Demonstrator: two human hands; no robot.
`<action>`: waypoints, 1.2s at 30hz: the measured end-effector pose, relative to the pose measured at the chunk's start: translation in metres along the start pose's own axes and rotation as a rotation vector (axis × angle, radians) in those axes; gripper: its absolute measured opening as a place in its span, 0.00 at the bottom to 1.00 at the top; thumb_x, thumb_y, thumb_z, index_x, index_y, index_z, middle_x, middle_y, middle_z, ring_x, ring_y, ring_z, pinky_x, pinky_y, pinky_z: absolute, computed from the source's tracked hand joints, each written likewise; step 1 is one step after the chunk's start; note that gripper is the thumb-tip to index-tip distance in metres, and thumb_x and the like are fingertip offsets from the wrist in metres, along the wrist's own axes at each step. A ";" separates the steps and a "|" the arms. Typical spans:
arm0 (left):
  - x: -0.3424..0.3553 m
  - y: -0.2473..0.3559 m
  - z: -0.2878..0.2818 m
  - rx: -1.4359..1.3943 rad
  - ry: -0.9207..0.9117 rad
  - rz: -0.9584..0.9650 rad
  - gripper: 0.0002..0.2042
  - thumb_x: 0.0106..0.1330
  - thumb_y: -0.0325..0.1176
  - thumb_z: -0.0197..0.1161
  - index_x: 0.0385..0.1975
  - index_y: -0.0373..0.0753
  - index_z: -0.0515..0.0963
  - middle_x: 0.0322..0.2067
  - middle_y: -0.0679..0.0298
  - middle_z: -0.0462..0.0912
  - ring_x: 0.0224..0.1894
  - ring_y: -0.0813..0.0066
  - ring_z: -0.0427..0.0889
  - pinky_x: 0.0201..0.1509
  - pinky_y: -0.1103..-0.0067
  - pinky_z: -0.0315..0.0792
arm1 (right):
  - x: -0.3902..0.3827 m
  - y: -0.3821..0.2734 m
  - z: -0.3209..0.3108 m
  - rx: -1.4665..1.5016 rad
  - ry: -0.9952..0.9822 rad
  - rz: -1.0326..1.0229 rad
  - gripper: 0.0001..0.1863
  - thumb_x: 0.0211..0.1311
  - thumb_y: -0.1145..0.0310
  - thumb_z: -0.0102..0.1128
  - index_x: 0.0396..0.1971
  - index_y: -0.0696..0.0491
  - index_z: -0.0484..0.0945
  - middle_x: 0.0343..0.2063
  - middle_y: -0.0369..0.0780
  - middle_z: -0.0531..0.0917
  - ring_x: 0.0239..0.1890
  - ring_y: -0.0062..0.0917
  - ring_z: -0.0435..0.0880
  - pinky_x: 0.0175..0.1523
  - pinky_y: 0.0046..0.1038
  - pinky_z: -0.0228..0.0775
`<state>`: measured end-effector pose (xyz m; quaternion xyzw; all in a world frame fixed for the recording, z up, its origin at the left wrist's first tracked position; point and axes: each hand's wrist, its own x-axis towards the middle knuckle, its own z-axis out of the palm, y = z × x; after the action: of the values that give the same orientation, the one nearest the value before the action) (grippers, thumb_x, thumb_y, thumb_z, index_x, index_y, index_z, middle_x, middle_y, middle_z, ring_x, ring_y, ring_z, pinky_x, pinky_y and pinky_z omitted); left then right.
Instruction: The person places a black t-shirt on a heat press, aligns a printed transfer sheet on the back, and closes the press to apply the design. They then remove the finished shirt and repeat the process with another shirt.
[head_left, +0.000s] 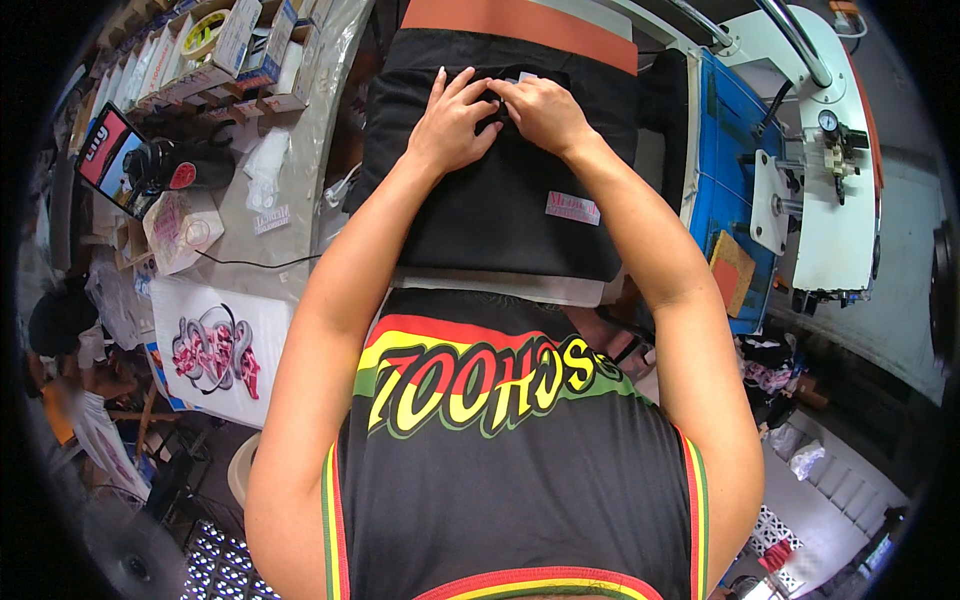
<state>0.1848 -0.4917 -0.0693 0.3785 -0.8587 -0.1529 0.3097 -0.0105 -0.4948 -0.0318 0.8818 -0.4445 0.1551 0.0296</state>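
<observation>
Black cloth (480, 225), the largest piece in the middle of the scene and the one being worked on, lies fairly flat on its support in front of the person, with a fold running across its far part. To its right stands the white frame of a machine (835, 230), probably a press, well apart from both hands. Beyond the cloth's far edge shows a strip of orange sheet (520, 25). The left hand (455, 128) rests on the far part of the cloth, its fingers fanned wide and its tips near the fold. Just beside it, the right hand (535, 112) is bent in, with thumb and fingers drawn narrow; whether it grips the cloth or something small, I cannot tell. A pink and white label (573, 208) lies on the near right part of the cloth, just beside the right forearm and apart from the hands. Smallest of all, a pale scrap (526, 76) shows by the right fingers, its nature unclear. The step in hand looks like fine positioning or smoothing at the fold; a sound next move calls for the left fingers to steady the cloth while the right ones make small adjustments without creasing it.
</observation>
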 end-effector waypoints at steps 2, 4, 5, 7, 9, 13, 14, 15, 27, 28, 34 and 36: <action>-0.001 0.000 0.000 0.003 0.011 0.006 0.14 0.59 0.38 0.68 0.44 0.42 0.85 0.60 0.58 0.76 0.70 0.54 0.64 0.75 0.51 0.48 | 0.000 0.000 0.000 0.064 -0.008 0.068 0.17 0.57 0.72 0.62 0.49 0.50 0.79 0.32 0.43 0.86 0.38 0.37 0.85 0.46 0.36 0.79; -0.001 0.000 0.001 0.010 0.017 0.010 0.14 0.59 0.39 0.68 0.44 0.42 0.85 0.60 0.58 0.76 0.70 0.54 0.64 0.75 0.51 0.48 | -0.001 0.000 0.001 0.105 0.008 0.099 0.16 0.58 0.72 0.62 0.48 0.51 0.80 0.33 0.44 0.85 0.39 0.38 0.85 0.46 0.37 0.78; -0.001 0.000 0.001 0.016 0.018 0.011 0.14 0.59 0.39 0.68 0.44 0.42 0.85 0.60 0.58 0.76 0.70 0.54 0.64 0.75 0.51 0.48 | -0.001 0.001 0.002 0.114 0.028 0.097 0.15 0.58 0.72 0.62 0.47 0.51 0.80 0.33 0.44 0.85 0.39 0.39 0.85 0.46 0.37 0.78; -0.001 0.000 0.002 0.022 0.018 0.012 0.14 0.59 0.39 0.68 0.44 0.42 0.85 0.60 0.58 0.75 0.70 0.55 0.64 0.75 0.51 0.48 | -0.002 0.002 0.004 0.132 0.056 0.098 0.14 0.58 0.72 0.62 0.46 0.51 0.80 0.32 0.44 0.85 0.39 0.39 0.85 0.47 0.38 0.78; -0.002 -0.001 0.002 0.024 0.016 0.009 0.14 0.59 0.39 0.68 0.44 0.42 0.85 0.61 0.58 0.75 0.70 0.55 0.63 0.75 0.51 0.48 | -0.001 0.001 0.004 0.150 0.073 0.103 0.13 0.58 0.71 0.60 0.44 0.51 0.80 0.31 0.45 0.86 0.40 0.40 0.85 0.49 0.40 0.78; -0.002 -0.002 0.002 0.024 0.023 0.009 0.14 0.59 0.39 0.68 0.43 0.42 0.85 0.60 0.58 0.76 0.70 0.55 0.64 0.75 0.52 0.49 | 0.000 0.001 0.001 0.191 0.045 0.140 0.13 0.58 0.71 0.60 0.44 0.52 0.80 0.32 0.46 0.86 0.41 0.40 0.85 0.49 0.39 0.77; -0.001 -0.001 0.003 0.025 0.023 0.008 0.14 0.59 0.39 0.69 0.43 0.43 0.85 0.60 0.58 0.76 0.70 0.56 0.64 0.75 0.52 0.49 | -0.001 0.002 0.002 0.185 0.049 0.131 0.13 0.58 0.72 0.60 0.44 0.52 0.80 0.32 0.46 0.86 0.41 0.40 0.85 0.49 0.39 0.77; -0.001 -0.001 0.003 0.025 0.023 0.006 0.14 0.59 0.39 0.69 0.43 0.43 0.85 0.60 0.58 0.76 0.70 0.56 0.64 0.75 0.52 0.49 | -0.001 0.003 0.002 0.180 0.053 0.122 0.13 0.58 0.72 0.60 0.43 0.53 0.80 0.33 0.46 0.86 0.41 0.40 0.85 0.49 0.39 0.77; -0.002 -0.002 0.003 0.059 0.019 0.008 0.15 0.61 0.42 0.66 0.44 0.44 0.85 0.60 0.59 0.75 0.70 0.57 0.64 0.75 0.52 0.49 | 0.000 0.009 -0.002 0.454 0.218 0.649 0.12 0.55 0.69 0.63 0.41 0.51 0.83 0.35 0.45 0.86 0.40 0.38 0.86 0.50 0.36 0.77; -0.002 -0.001 0.003 0.066 0.029 0.009 0.14 0.62 0.41 0.66 0.45 0.44 0.85 0.61 0.59 0.75 0.70 0.56 0.64 0.75 0.52 0.49 | -0.003 0.027 -0.005 0.339 0.349 0.788 0.13 0.54 0.69 0.63 0.41 0.51 0.83 0.36 0.45 0.86 0.40 0.36 0.86 0.50 0.35 0.77; -0.001 0.007 0.002 0.220 0.048 0.064 0.19 0.64 0.42 0.65 0.53 0.44 0.80 0.61 0.56 0.74 0.69 0.54 0.65 0.75 0.52 0.49 | -0.059 0.104 -0.062 0.298 0.696 0.990 0.12 0.55 0.71 0.63 0.40 0.57 0.82 0.33 0.41 0.85 0.36 0.25 0.83 0.44 0.29 0.76; -0.004 0.005 0.000 0.272 0.077 0.025 0.21 0.63 0.42 0.66 0.56 0.42 0.78 0.61 0.55 0.74 0.68 0.52 0.66 0.74 0.54 0.51 | -0.065 0.057 -0.069 0.520 0.590 0.908 0.11 0.58 0.73 0.61 0.40 0.58 0.81 0.32 0.40 0.85 0.35 0.23 0.83 0.43 0.28 0.76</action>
<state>0.1836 -0.4855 -0.0685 0.4118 -0.8637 -0.0166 0.2901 -0.1088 -0.4655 0.0089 0.5016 -0.6973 0.4941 -0.1343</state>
